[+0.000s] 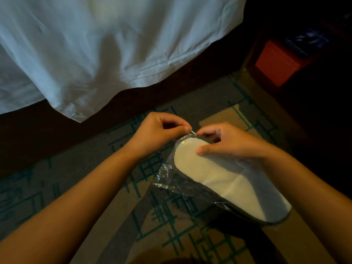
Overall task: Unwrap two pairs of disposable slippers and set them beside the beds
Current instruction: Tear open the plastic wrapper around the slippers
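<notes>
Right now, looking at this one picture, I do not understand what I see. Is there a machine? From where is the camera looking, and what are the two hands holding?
There is no machine here. A person wears one camera on the head, so you look forward and down at their own two bare arms. The left hand pinches the tip of a clear plastic wrapper between thumb and fingers. The right hand pinches the same tip from the other side, with its thumb resting on the pale slippers inside the wrapper. The packet is held in the air above a patterned carpet, not lying on it. How many slippers are inside cannot be told. Above hangs the white sheet of a bed. At the upper right stands a red box in shadow.
</notes>
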A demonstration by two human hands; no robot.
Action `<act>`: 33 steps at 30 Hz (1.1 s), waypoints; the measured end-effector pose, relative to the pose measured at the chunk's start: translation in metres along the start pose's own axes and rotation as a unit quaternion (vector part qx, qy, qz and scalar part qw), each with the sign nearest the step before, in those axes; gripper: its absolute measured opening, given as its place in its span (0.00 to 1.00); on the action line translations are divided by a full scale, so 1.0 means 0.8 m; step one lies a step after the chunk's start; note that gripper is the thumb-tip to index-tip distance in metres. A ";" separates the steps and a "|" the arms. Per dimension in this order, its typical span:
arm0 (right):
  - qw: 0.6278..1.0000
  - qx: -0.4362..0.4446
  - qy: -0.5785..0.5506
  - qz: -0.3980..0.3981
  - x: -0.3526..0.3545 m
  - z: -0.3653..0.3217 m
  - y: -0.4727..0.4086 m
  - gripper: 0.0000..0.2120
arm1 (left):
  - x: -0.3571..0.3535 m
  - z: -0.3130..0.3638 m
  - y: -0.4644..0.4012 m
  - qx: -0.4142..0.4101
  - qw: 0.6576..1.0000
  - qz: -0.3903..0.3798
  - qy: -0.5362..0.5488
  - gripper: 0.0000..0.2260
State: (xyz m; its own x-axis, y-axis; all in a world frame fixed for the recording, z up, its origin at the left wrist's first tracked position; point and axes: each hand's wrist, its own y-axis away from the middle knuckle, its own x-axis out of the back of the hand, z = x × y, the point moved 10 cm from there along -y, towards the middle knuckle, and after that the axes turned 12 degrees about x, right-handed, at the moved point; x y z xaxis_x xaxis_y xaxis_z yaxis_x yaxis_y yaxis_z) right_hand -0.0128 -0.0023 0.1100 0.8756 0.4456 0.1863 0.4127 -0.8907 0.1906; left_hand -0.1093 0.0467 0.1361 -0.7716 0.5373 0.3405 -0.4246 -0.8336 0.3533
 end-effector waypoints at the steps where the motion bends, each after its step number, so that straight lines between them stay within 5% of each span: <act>1: 1.000 0.001 -0.012 0.004 0.002 -0.001 0.000 0.10 | 0.005 -0.005 0.000 0.009 0.999 0.015 0.038 0.08; 8: 0.992 -0.032 -0.117 0.023 0.008 0.016 0.004 0.08 | 0.011 0.000 0.002 -0.025 0.995 -0.011 0.097 0.09; 13: 0.997 -0.026 -0.041 0.053 0.019 0.019 -0.001 0.07 | 0.016 -0.035 -0.007 0.057 0.992 -0.015 0.113 0.10; 15: 0.997 -0.021 -0.002 0.074 0.021 0.020 -0.005 0.08 | 0.023 -0.037 -0.003 0.070 0.992 0.059 0.083 0.07; 18: 0.991 -0.016 0.011 0.129 0.026 0.023 -0.009 0.09 | 0.026 -0.022 0.015 0.041 0.980 0.192 -0.030 0.15; 23: 0.982 -0.013 0.027 0.188 0.021 0.031 -0.007 0.09 | 0.011 -0.030 0.010 0.046 0.973 0.214 -0.076 0.03; 27: 0.987 -0.064 -0.027 0.147 0.012 0.049 -0.006 0.10 | 0.002 -0.041 -0.002 0.075 0.979 0.175 -0.066 0.02; 33: 0.985 -0.109 -0.092 0.093 0.005 0.083 0.005 0.09 | -0.019 -0.076 -0.011 0.158 0.987 0.019 0.028 0.07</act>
State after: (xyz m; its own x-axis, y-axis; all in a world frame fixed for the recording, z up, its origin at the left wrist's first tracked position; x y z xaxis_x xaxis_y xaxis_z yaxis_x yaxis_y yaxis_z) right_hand 0.0088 -0.0100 0.0478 0.9701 0.2343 0.0631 0.1944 -0.9060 0.3759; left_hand -0.1227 0.0378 0.0752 -0.8125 0.4910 0.3141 -0.2324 -0.7671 0.5980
